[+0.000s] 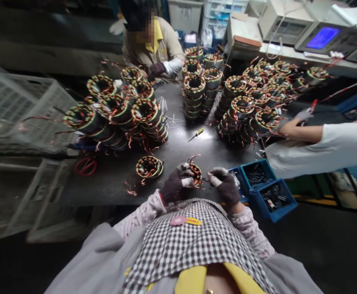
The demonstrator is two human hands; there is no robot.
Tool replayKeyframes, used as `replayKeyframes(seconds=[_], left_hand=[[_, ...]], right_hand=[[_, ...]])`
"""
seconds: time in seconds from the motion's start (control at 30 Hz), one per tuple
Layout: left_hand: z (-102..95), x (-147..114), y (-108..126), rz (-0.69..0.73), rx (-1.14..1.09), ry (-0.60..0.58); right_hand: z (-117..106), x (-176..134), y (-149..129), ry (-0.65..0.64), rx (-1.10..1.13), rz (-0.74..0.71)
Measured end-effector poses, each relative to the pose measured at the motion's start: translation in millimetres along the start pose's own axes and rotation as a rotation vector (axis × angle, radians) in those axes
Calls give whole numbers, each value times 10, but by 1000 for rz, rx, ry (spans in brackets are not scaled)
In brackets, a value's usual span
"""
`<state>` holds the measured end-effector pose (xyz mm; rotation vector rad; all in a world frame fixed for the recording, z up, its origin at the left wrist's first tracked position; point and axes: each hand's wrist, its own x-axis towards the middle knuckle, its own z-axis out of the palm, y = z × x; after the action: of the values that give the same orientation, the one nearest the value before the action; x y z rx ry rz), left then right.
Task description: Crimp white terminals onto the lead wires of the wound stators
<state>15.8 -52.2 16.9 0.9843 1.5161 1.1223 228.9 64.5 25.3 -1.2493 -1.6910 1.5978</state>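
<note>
A motor stator with copper windings and loose lead wires sits on the dark table near its front edge. My left hand, in a dark glove with white fingertips, is closed on the stator's left rim. Just right of it, apart from the stator, my right hand has thumb and fingers pinched together. Whatever lies in that pinch is too small to make out. A second stator rests to the left of my left hand, with loose wire ends beside it.
Stator stacks stand at left, middle and right. A screwdriver, red-handled scissors and white sticks lie on the table. Blue bins hold small parts. Co-workers are opposite and right.
</note>
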Motion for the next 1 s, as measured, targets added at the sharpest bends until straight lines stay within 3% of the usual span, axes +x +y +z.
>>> replayKeyframes(seconds=[0.07,0.1,0.17,0.23,0.33,0.47,0.57,0.67,0.73,0.83,0.93,1.0], left_hand=[[-68,-13,-19,55,353,4],[-82,-24,-33,93,559,-63],[-43,-39,-60,154,871,-256],[81,-18,-81,167,1015,-341],[313,92,-108,90,1100,-313],[434,198,-142,33,1122,-276],[378,188,-140,76,1097,-327],[325,170,-138,79,1092,-358],[324,165,-153,66,1104,-330],[352,158,-186,49,1132,-282],[376,158,-198,31,1150,-281],[382,163,-194,33,1162,-288]], right_hand=[[-368,-14,254,190,-167,30],[-546,-35,374,231,-303,88],[-813,-94,559,239,-556,242],[-886,-148,638,256,-674,261],[-603,-176,552,230,-667,69],[76,-99,284,-176,-662,9],[314,8,192,-294,-691,13],[189,27,260,-314,-579,83],[4,-72,372,-244,-521,203],[-218,-338,555,-148,-730,416],[-253,-533,684,-285,-1019,624],[-185,-541,734,-349,-1082,697]])
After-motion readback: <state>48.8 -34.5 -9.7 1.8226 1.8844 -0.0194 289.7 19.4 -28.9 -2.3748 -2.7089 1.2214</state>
